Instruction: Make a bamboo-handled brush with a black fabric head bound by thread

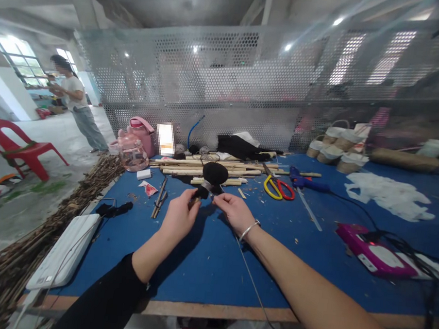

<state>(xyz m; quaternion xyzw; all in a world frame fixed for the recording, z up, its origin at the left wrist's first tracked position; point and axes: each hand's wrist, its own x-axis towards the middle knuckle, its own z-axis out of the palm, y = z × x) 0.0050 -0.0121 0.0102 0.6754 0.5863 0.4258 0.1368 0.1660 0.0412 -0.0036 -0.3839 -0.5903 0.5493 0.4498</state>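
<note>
Just above the blue tabletop, my left hand [181,213] is closed around the lower part of a black, round-headed piece [215,173]. Below its round head, a greyish band shows; my fingers cover part of the rest. Close beside it on the right, my right hand [238,214] pinches with thumb and forefinger, apparently on a thin grey string [250,273]. That string runs from under the right hand down over the table's front edge. Exactly how it meets the black piece is too small to tell. Beyond both hands lie pale wooden sticks [219,170].
Right of the sticks lie scissors [278,187] with yellow and red handles and a blue glue gun [307,182]. White fabric [389,195] and a magenta power strip [376,252] lie further right. At left are a white power bank [65,250] and a pink bottle [133,152]. A person [76,96] stands beyond.
</note>
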